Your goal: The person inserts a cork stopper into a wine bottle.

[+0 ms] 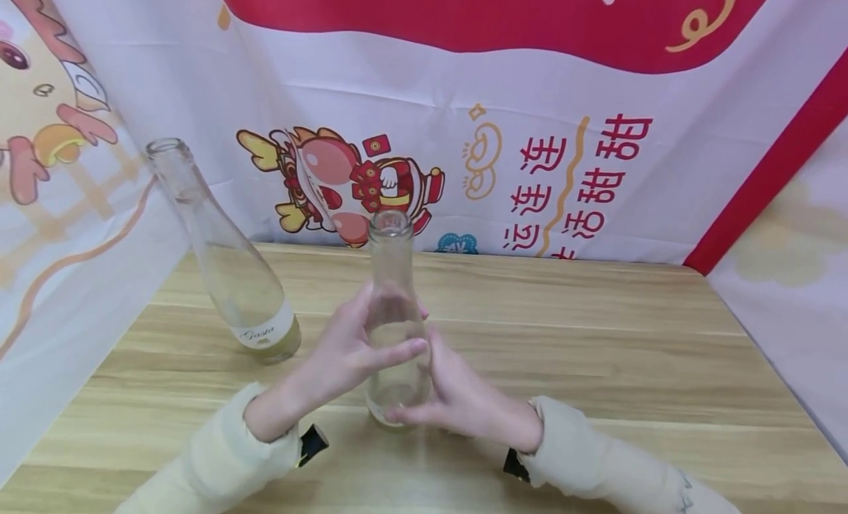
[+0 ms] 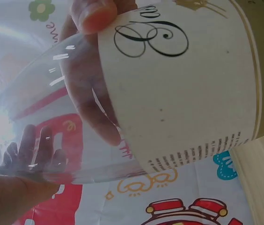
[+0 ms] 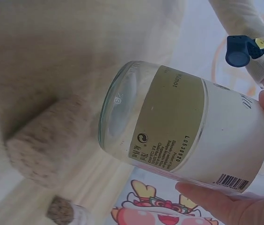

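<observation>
A clear glass bottle (image 1: 392, 260) is held between both hands in the middle of the head view, its open mouth pointing up and away. My left hand (image 1: 351, 352) grips its body from the left, thumb across the front. From the right, my right hand (image 1: 460, 396) holds it lower down, its thumb near the base. The left wrist view shows the bottle's cream label (image 2: 183, 79) with curly lettering, and fingers through the glass. In the right wrist view the rounded glass base (image 3: 118, 103) and a green-gold label band (image 3: 169, 117) show.
A second clear bottle (image 1: 232, 271) with a white label stands at the left of the wooden table (image 1: 629, 352). Near the held bottle's base in the right wrist view are a cork (image 3: 47, 140) and a smaller cork-like piece (image 3: 61, 210). A printed cloth (image 1: 424, 79) hangs behind.
</observation>
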`<state>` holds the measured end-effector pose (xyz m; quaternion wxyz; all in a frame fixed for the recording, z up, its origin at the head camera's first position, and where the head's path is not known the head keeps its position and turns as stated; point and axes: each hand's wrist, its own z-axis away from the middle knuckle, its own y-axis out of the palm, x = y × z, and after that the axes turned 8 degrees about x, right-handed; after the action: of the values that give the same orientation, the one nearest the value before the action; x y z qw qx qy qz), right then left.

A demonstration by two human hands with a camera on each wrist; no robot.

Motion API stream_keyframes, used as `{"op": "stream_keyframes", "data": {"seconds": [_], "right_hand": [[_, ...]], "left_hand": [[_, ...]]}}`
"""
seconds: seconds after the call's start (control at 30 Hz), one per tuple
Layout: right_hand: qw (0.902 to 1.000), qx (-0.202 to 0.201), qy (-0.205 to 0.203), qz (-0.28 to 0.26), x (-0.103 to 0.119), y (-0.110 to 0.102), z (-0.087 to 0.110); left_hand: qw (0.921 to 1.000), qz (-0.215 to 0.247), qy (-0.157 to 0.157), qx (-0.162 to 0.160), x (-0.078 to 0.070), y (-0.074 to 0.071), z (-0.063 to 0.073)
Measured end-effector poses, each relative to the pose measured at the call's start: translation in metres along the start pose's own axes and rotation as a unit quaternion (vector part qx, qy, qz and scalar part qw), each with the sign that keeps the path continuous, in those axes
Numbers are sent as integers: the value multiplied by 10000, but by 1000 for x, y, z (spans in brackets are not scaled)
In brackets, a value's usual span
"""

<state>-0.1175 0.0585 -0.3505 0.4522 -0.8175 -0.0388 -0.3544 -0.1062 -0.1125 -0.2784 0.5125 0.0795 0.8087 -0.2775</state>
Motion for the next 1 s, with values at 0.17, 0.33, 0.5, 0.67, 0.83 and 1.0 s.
{"op": "stream_keyframes", "data": {"seconds": [0.17,0.33,0.5,0.67,0.83,1.0], "right_hand": [[9999,79,107,4,-2,3,4],[9985,470,276,2,-1,-6,6],[9893,1446,133,117,-4,-38,4],[9811,1749,263,783,-16,-57,-1],[9745,1710,872,1162,-36,-51,-2],[9656,1786,1401,1269,-55,-41,0]], "left_hand": [[9999,-112,-80,-43,3,4,3],[9998,-169,-132,-44,4,5,4],[9993,-183,-320,-27,4,6,3],[9988,-165,-460,-28,5,6,4],[9980,-93,-624,-43,5,6,5],[9977,-39,-669,-76,5,6,4]]}}
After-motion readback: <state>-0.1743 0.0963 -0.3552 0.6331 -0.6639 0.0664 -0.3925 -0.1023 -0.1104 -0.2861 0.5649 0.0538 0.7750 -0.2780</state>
